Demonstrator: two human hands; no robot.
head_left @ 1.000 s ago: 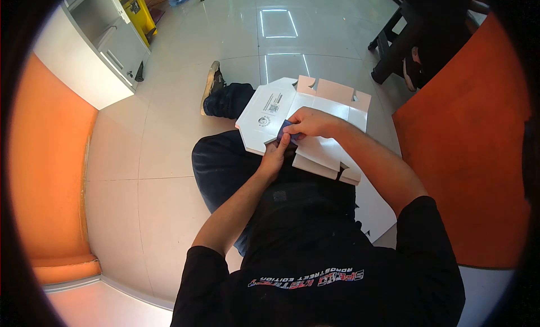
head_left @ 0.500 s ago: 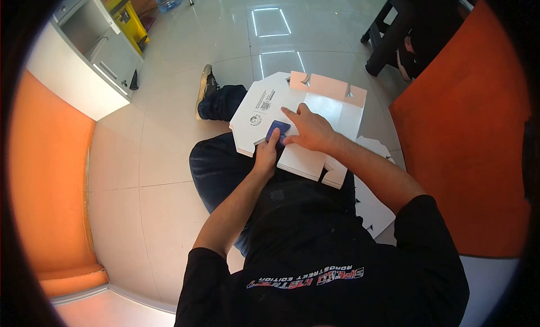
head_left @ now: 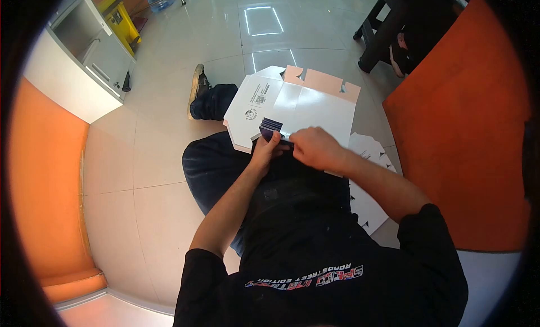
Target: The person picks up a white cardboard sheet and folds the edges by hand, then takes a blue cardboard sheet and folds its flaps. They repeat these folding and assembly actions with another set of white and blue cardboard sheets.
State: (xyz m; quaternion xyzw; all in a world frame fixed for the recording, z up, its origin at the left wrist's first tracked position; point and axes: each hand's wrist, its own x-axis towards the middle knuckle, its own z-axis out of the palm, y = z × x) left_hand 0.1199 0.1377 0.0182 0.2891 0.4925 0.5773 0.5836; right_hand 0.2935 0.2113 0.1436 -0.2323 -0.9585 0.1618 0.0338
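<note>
My left hand is closed around a small stack of dark blue cards, thumb on top, with the stack's edges fanned a little. Beside it on the right is my right hand, its fingers curled in a pinch at the stack's near right side. Whatever is between those fingers is too small to make out. Under both hands, a flat white cardboard box blank lies across my lap, with a printed round logo, a code and pale pink flaps along its far edge.
More white cardboard blanks lie on the floor by my right leg. An orange panel stands at the right, near a black stool and another person's foot. At the left are a white cabinet and a yellow bin.
My right hand has gone from a pointing pose over the cardboard to a curled pinch nearer my lap. The blue stack is now tilted, showing its several edges, and the cardboard's near flap has dropped from sight.
</note>
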